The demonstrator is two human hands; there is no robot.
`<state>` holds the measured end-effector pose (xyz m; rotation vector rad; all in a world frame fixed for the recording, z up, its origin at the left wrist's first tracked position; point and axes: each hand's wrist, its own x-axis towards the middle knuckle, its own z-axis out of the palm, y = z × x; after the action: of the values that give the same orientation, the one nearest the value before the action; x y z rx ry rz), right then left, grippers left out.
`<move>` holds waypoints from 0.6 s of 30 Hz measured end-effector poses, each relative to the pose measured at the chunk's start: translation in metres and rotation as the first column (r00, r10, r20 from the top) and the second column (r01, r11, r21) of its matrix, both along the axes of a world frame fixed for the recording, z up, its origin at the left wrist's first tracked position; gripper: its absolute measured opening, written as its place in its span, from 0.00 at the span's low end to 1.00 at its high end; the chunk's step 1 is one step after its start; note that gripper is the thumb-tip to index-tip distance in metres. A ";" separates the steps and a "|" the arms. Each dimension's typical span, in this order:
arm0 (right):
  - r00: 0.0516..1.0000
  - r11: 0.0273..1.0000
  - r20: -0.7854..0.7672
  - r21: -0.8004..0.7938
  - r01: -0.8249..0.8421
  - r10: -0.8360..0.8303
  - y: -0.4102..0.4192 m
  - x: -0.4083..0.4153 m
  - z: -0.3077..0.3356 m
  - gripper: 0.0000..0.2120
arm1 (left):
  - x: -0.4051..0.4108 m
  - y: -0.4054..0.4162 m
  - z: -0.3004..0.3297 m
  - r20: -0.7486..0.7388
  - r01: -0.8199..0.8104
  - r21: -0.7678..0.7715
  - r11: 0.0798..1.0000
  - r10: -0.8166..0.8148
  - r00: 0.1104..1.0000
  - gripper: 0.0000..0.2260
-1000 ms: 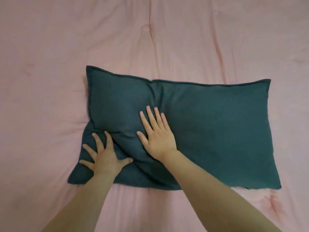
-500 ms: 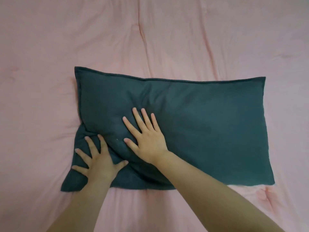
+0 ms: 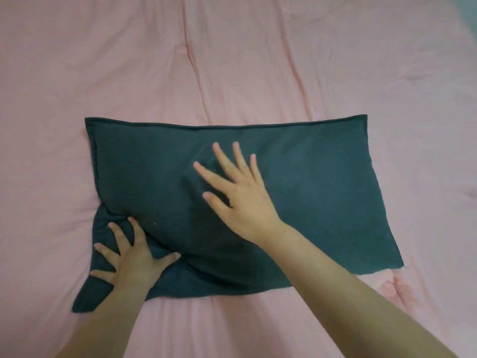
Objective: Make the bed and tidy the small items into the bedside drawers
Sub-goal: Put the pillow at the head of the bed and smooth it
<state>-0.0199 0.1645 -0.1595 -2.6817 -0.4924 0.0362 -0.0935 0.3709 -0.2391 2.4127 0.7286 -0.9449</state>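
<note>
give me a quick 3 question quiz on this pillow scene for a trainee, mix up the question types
1. True or false: both hands lie flat with spread fingers on the dark green pillow.
2. Multiple choice: where does the left hand rest? A) on the pillow's near left corner area B) on the pillow's far right corner C) on the pink bedcover, off the pillow
3. Fill in: the right hand rests near the pillow's ____.

Key
1. True
2. A
3. middle
</note>
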 end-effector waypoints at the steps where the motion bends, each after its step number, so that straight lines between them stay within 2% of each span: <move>1: 0.985 0.979 0.133 0.188 0.079 -0.105 -0.001 0.004 0.032 0.25 | 0.001 0.000 0.000 -0.013 -0.002 0.001 1.000 0.002 1.000 0.61; 2: 0.941 0.927 0.249 0.351 0.130 -0.227 -0.008 0.005 0.060 0.25 | 0.002 -0.002 -0.001 -0.016 -0.004 0.002 1.000 0.004 1.000 0.61; 3: 0.882 0.880 0.332 0.445 0.166 -0.334 -0.021 0.004 0.068 0.27 | 0.003 -0.003 -0.002 -0.019 -0.004 0.004 1.000 0.004 1.000 0.61; 4: 0.849 0.888 0.375 0.409 0.209 -0.373 -0.035 0.002 0.061 0.28 | 0.003 -0.003 -0.003 -0.025 -0.002 0.008 1.000 0.003 1.000 0.61; 5: 0.870 0.953 0.394 0.185 0.241 -0.296 -0.045 0.001 0.044 0.28 | 0.003 -0.003 -0.002 -0.034 0.002 0.013 1.000 -0.002 0.999 0.61; 6: 0.939 0.972 0.308 -0.124 0.201 -0.155 -0.054 -0.005 0.011 0.27 | 0.003 -0.003 0.000 -0.044 0.010 0.015 1.000 -0.009 0.999 0.61; 7: 0.994 0.935 0.096 -0.344 0.089 -0.059 -0.063 -0.010 -0.025 0.27 | 0.002 -0.002 0.001 -0.051 0.016 0.009 1.000 -0.016 0.999 0.61; 8: 0.994 0.888 -0.096 -0.460 -0.004 -0.046 -0.070 -0.011 -0.053 0.27 | 0.000 -0.002 0.003 -0.050 0.018 0.005 1.000 -0.017 0.999 0.61; 9: 0.980 0.874 -0.186 -0.486 -0.030 -0.070 -0.071 -0.003 -0.062 0.28 | 0.000 -0.005 0.005 -0.030 0.007 0.019 1.000 -0.007 1.000 0.61; 10: 0.981 0.911 -0.172 -0.412 0.010 -0.089 -0.064 0.009 -0.055 0.28 | 0.000 -0.009 0.008 0.002 -0.004 0.053 0.999 0.004 1.000 0.61; 12: 0.991 0.982 0.101 -0.160 0.106 -0.090 -0.045 0.033 -0.011 0.28 | -0.003 -0.024 0.018 0.129 0.033 0.171 0.985 -0.055 0.990 0.60; 13: 0.950 0.982 0.259 -0.025 0.186 -0.173 -0.039 0.038 0.015 0.28 | -0.006 -0.035 0.022 0.218 0.063 0.223 0.973 -0.113 0.970 0.59; 14: 0.891 0.960 0.356 0.114 0.257 -0.281 -0.040 0.040 0.030 0.29 | -0.006 -0.049 0.026 0.297 0.078 0.240 0.968 -0.150 0.943 0.59; 15: 0.857 0.935 0.375 0.166 0.313 -0.353 -0.047 0.036 0.030 0.30 | -0.007 -0.063 0.031 0.335 0.098 0.228 0.969 -0.173 0.926 0.60; 16: 0.869 0.937 0.357 0.062 0.343 -0.342 -0.056 0.027 0.014 0.30 | -0.005 -0.078 0.035 0.327 0.137 0.200 0.970 -0.198 0.924 0.61; 17: 0.930 0.940 0.251 -0.147 0.309 -0.267 -0.060 0.014 -0.009 0.30 | -0.003 -0.090 0.037 0.294 0.188 0.165 0.968 -0.230 0.928 0.61; 18: 0.980 0.922 0.069 -0.331 0.200 -0.188 -0.065 0.001 -0.038 0.31 | 0.000 -0.102 0.038 0.245 0.233 0.122 0.965 -0.257 0.935 0.61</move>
<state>-0.0186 0.0990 -0.1971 -3.0599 -0.2435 0.0166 -0.0936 0.2689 -0.2009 2.6872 0.3882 -0.6753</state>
